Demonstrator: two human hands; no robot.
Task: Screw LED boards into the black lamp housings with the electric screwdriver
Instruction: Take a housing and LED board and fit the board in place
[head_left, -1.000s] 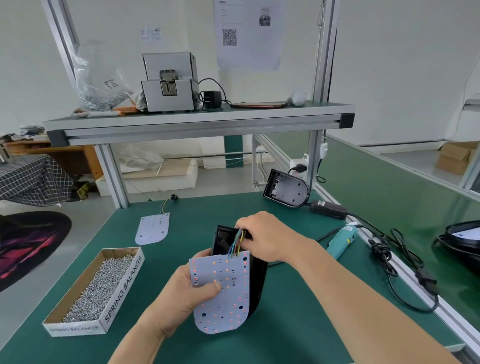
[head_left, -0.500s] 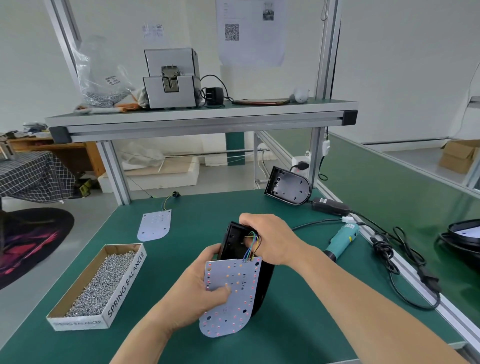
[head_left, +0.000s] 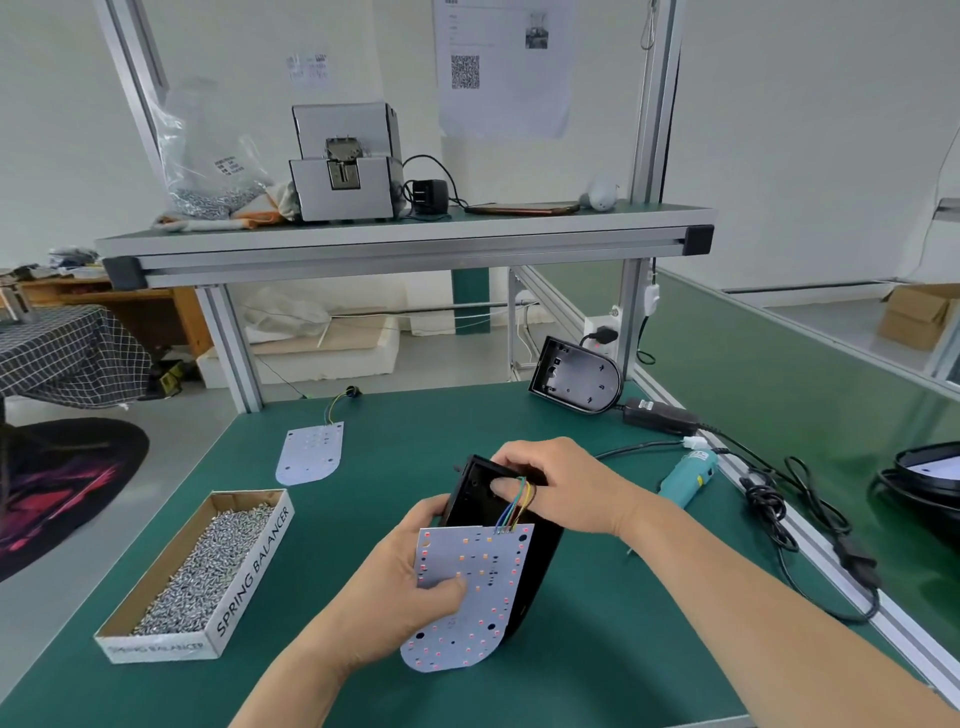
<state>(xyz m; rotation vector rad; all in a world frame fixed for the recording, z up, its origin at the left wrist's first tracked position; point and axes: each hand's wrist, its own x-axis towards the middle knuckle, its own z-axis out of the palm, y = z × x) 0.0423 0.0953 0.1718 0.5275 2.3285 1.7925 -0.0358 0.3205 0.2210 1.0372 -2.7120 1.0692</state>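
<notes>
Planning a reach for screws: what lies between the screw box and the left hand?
Head view: only bare green mat between screw box and left hand.

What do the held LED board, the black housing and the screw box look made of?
LED board: thin rigid sheet, white matte coating, probably metal-core or laminate. Black housing: seemingly moulded plastic, slight sheen. Screw box: cardboard, brown raw inner walls.
</notes>
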